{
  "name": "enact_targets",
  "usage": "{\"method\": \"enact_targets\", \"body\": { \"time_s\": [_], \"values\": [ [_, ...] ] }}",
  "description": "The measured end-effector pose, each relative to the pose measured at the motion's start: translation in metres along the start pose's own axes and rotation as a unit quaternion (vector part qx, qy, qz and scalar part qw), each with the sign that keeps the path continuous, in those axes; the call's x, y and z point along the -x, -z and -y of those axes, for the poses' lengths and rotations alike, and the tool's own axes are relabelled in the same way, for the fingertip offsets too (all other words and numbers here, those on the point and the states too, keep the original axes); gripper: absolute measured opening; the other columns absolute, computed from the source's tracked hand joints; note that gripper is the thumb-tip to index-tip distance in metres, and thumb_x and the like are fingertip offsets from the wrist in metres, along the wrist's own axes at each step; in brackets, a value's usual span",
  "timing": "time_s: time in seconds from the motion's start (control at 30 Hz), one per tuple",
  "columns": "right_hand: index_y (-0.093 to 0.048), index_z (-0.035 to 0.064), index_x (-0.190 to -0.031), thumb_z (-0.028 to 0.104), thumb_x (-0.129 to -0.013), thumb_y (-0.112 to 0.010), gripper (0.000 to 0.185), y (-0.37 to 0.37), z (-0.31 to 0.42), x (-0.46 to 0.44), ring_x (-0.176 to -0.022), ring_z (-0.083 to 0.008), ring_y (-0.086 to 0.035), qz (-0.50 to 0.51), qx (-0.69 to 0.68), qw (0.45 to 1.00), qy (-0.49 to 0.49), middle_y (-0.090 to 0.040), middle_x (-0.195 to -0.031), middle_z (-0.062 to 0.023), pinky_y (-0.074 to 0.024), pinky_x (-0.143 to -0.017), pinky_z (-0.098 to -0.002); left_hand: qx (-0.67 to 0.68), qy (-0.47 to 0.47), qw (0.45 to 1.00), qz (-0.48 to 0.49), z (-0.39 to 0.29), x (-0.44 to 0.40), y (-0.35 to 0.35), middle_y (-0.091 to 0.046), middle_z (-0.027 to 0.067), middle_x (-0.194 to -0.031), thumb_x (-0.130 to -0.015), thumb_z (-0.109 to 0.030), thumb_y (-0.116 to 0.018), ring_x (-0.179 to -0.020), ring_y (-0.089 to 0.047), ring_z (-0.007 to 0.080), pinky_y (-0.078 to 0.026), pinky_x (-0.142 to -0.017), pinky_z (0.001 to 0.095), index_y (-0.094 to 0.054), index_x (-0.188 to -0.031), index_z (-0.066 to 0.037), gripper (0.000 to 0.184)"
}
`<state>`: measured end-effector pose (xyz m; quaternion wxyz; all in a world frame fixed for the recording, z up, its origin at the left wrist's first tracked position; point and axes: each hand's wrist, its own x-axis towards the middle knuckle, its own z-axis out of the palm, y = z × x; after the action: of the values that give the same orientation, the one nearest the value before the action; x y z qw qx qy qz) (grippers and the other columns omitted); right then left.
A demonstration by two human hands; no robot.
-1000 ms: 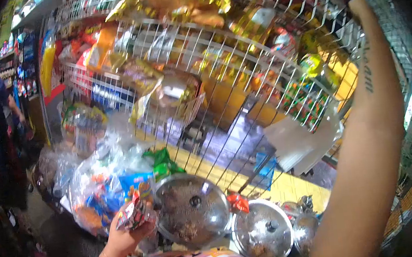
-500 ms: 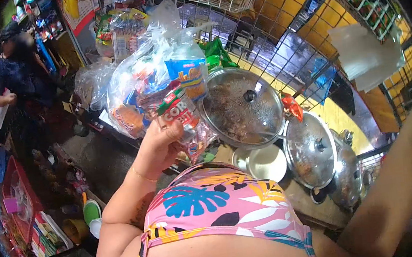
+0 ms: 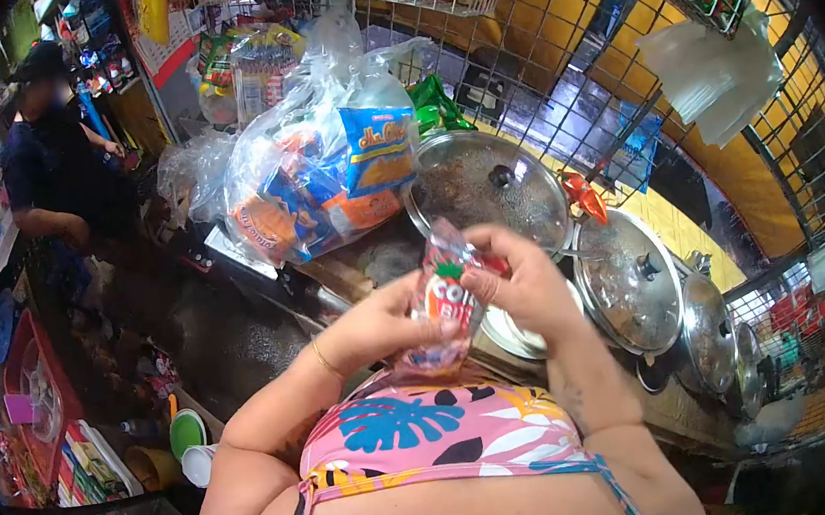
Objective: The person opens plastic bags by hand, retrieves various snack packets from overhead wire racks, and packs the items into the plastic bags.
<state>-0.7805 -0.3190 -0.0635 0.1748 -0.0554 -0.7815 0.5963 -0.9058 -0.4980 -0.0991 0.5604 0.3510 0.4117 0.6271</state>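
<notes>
A red and clear snack pack with "Corn Bits" lettering [image 3: 449,299] is held close in front of my chest. My left hand [image 3: 389,318] is closed around its left side, thumb across the front. From the right, my right hand [image 3: 526,281] pinches the pack near its upper edge, slightly blurred. Beyond them sits a knotted clear plastic bag [image 3: 271,157] filled with blue and orange snack packs. A blue snack pack [image 3: 379,147] shows at the bag's right side. Behind my right hand stands a glass-lidded pot [image 3: 471,191].
More lidded pots [image 3: 626,280] line the counter to the right, with a pale open pot partly behind my right hand. A wire grille [image 3: 554,72] borders the far side. On the left, a person in dark clothes [image 3: 67,173] stands beyond a red basin [image 3: 32,383].
My left hand has brought the snack pack down and right, away from the plastic bag. My right hand has come in from far right and gripped the pack too.
</notes>
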Motion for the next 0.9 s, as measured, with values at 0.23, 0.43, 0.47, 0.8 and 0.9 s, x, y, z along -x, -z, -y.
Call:
{"method": "enact_targets", "body": {
  "time_s": [0.23,0.43,0.47,0.8,0.9],
  "values": [
    [-0.062,-0.0022,-0.111,0.006,-0.086,-0.074,0.029,0.022,-0.023,0.057,-0.09,-0.0118,-0.064,-0.199,-0.124,0.971,-0.043,-0.069,-0.102,-0.0069,-0.0517,-0.082,-0.0266,-0.285,0.045,0.957,-0.038,0.031,-0.006,-0.026,-0.065,0.0063,-0.109,-0.082,-0.017,-0.082,-0.101,-0.061,0.0143,-0.049,-0.091,0.0286,-0.052,-0.127,0.003,0.058],
    [-0.038,0.0053,-0.143,0.032,-0.07,-0.09,0.094,0.033,-0.024,0.08,-0.116,-0.0177,-0.057,-0.071,-0.325,0.943,0.024,-0.056,-0.131,-0.0083,-0.0448,-0.1,-0.0343,0.025,-0.066,0.997,-0.021,0.026,-0.01,-0.049,-0.066,0.0073,-0.114,-0.084,0.003,-0.07,-0.104,-0.063,0.0155,-0.05,-0.093,0.0311,-0.055,-0.125,0.002,0.043],
    [-0.035,0.007,-0.146,0.034,-0.069,-0.091,0.098,0.026,-0.026,0.082,-0.119,-0.018,-0.055,-0.047,-0.261,0.963,0.043,-0.055,-0.134,-0.0072,-0.0431,-0.102,-0.035,0.017,-0.074,0.997,-0.034,0.028,-0.014,-0.049,-0.066,0.0063,-0.113,-0.085,0.005,-0.069,-0.104,-0.063,0.0147,-0.051,-0.091,0.0299,-0.055,-0.125,0.001,0.042],
    [-0.046,0.0046,-0.13,0.008,-0.093,-0.068,0.044,-0.003,-0.032,0.079,-0.103,-0.0224,-0.067,-0.127,-0.257,0.957,0.039,-0.065,-0.115,-0.0099,-0.0545,-0.089,-0.0332,-0.056,-0.084,0.987,-0.125,0.048,-0.021,-0.054,-0.064,0.0042,-0.098,-0.092,0.002,-0.064,-0.087,-0.065,0.015,-0.056,-0.073,0.03,-0.053,-0.11,-0.004,0.022],
    [-0.045,0.0034,-0.13,0.008,-0.095,-0.063,0.04,0.007,0.003,0.065,-0.099,-0.0303,-0.069,-0.127,-0.348,0.923,0.105,-0.065,-0.115,-0.0127,-0.0583,-0.084,-0.0393,-0.05,-0.076,0.984,-0.152,0.047,-0.016,-0.039,-0.065,0.0071,-0.095,-0.093,0.0,-0.064,-0.084,-0.067,0.0166,-0.057,-0.071,0.0296,-0.055,-0.106,-0.003,0.016]
  ]
}}
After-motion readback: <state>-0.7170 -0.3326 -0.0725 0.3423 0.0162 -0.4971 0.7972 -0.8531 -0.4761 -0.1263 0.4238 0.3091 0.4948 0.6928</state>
